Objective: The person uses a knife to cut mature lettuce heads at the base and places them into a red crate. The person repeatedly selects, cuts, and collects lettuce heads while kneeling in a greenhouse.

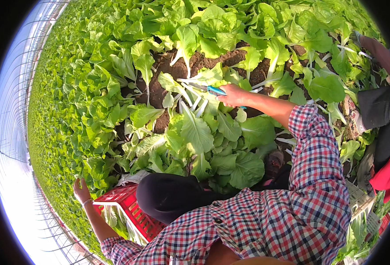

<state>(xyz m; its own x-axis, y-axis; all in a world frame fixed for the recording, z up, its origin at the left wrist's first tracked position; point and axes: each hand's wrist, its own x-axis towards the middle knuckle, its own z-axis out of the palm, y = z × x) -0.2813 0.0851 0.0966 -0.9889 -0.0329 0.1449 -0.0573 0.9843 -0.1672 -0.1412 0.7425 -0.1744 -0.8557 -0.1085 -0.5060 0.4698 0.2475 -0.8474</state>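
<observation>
My right hand (233, 94) is closed around a teal-handled cutting tool (215, 90). Its grey blade reaches left over cut leafy greens (195, 101) with white stalks; whether it is a knife or shears is hard to tell. Below that hand, broad green leaves (198, 132) lie in a loose heap in front of my legs. My left hand (81, 190) is at the far left with fingers apart and nothing in it. It hovers beside the standing greens, just past the corner of a red plastic crate (142, 217), which has leafy greens in it.
Dense rows of greens (69, 99) fill the left and far side, with bare brown soil (161, 66) between some plants. Another person's leg (377, 106) and sleeved arm (378, 54) are at the right. A pale crate (357, 198) stands behind my right side. A greenhouse frame (12, 132) curves along the left.
</observation>
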